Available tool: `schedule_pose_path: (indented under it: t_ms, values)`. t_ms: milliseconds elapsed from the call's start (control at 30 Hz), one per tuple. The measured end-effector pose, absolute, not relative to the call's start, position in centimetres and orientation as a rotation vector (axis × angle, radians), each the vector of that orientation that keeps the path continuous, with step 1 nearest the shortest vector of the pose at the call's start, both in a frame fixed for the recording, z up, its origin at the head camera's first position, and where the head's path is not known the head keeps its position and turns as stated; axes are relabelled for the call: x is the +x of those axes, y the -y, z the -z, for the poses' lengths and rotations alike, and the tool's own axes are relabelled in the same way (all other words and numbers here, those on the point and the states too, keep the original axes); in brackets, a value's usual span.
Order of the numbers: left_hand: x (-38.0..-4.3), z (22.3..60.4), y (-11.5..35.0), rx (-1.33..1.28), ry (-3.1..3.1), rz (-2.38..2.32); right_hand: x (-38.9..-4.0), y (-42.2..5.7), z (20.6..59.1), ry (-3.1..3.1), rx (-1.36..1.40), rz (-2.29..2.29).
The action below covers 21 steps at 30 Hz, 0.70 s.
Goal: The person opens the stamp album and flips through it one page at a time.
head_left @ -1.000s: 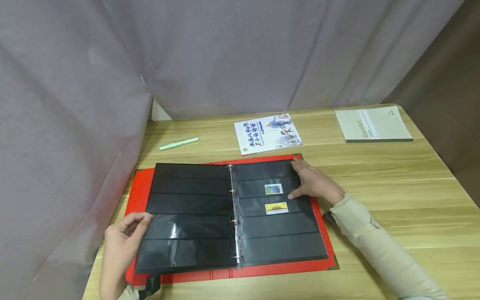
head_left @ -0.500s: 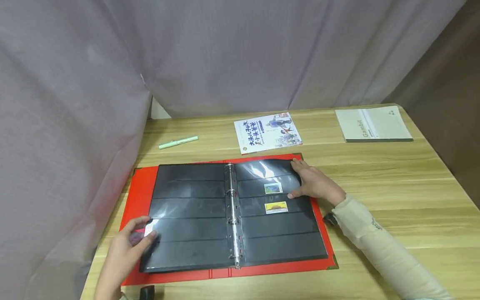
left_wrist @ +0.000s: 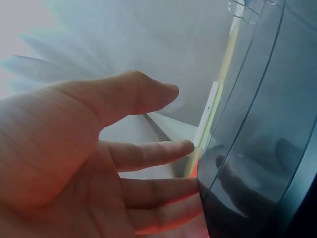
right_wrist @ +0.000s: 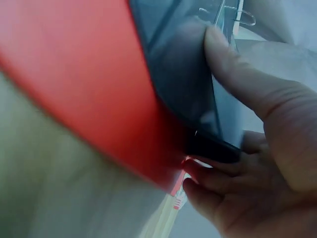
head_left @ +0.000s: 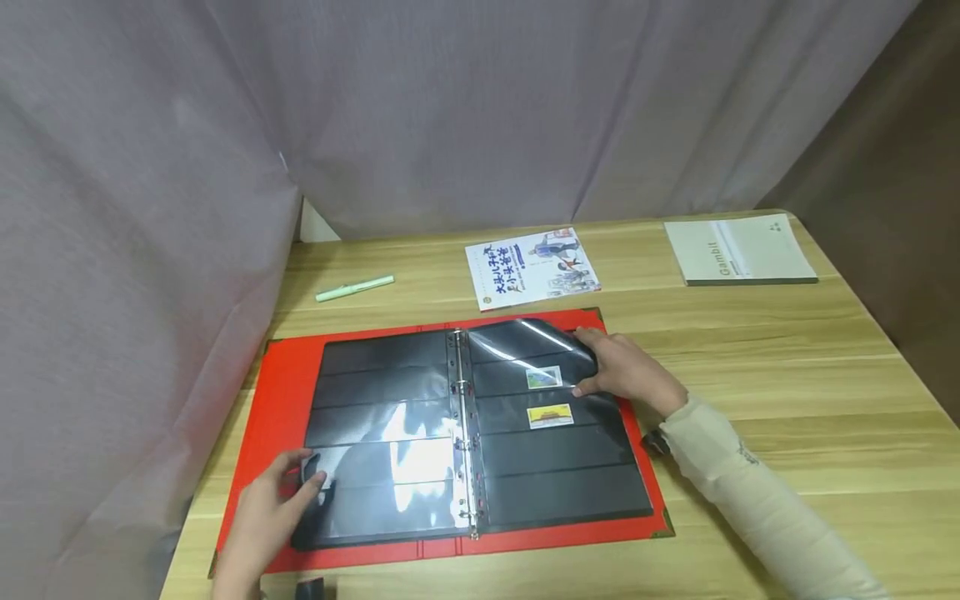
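Note:
A red ring-binder stamp album (head_left: pixel 273 408) lies spread on the table, with black pocket pages on both sides of its metal rings (head_left: pixel 462 417). The right page (head_left: pixel 558 475) carries a blue-green stamp (head_left: pixel 543 377) and a yellow stamp (head_left: pixel 550 416). My right hand (head_left: pixel 633 372) pinches that page near its upper outer corner, thumb on top and fingers beneath, and the page bends up. At the outer edge of the left page (head_left: pixel 375 387) is my left hand (head_left: pixel 266 512). In the left wrist view its thumb (left_wrist: pixel 148 94) stands apart from the page, while extended fingers touch the edge.
Behind the album lie a pale green pen (head_left: pixel 355 288) and an illustrated booklet (head_left: pixel 532 268). A "Gambit" notebook (head_left: pixel 742 250) is at the back right. Grey curtain (head_left: pixel 450 117) hangs along the table's far and left sides.
My left hand has moved right along with the left page's outer edge, baring more red cover. The right page's upper part now bows up; my right hand stays almost in place.

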State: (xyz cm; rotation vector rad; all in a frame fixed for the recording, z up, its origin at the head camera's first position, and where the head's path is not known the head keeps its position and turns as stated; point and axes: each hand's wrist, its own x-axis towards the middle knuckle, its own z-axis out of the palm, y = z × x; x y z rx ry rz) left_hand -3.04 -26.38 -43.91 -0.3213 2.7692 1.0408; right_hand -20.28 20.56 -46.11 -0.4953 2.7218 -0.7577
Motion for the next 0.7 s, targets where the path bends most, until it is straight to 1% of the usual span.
schedule_pose_path:
  t_ms: [167,533,700]
  values:
    - [-3.0,44.4,25.7,-0.37,-2.786,-0.983,-19.9,-20.1,46.1,-2.755,-0.503,0.83]
    - [-3.2,45.0,24.9,-0.344,-2.782,-0.988,-19.4,-19.5,45.0,-2.733,-0.357,0.916]
    - [-3.4,44.9,24.0,-0.366,-2.754,-0.998,-19.4,-19.7,44.6,-2.707,-0.348,1.006]
